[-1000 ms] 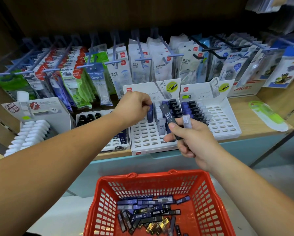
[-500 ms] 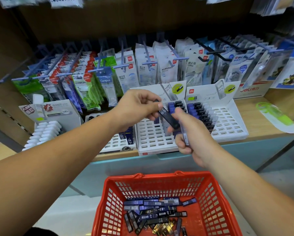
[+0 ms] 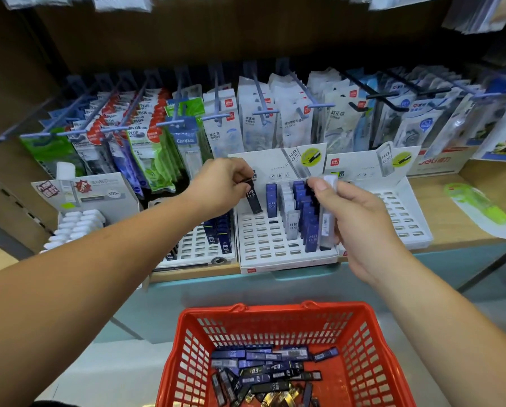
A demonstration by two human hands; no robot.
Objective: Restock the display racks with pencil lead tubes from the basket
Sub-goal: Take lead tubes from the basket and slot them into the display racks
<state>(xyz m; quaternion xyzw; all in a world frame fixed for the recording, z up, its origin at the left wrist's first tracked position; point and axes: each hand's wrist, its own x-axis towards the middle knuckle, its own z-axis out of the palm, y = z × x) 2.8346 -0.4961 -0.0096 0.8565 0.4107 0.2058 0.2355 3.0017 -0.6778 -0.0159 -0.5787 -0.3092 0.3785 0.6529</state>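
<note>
Student: Fingers of the left hand pinch what?
Tutor: Black HB tube, hanging below them over the white rack. Right hand grips a clear tube just beside. Spare stock lies in the red basket, well below both.
Student: Risk?
Tutor: Probably a tilted tube missing its slot and toppling neighbours

Bright, even indoor light from overhead; back of the shelf recess in deep shadow. Wide-angle lens bows the edges, esp. left & right. Slight blur throughout: hanging packets soft w/ faint glare, basket a bit sharper.
</note>
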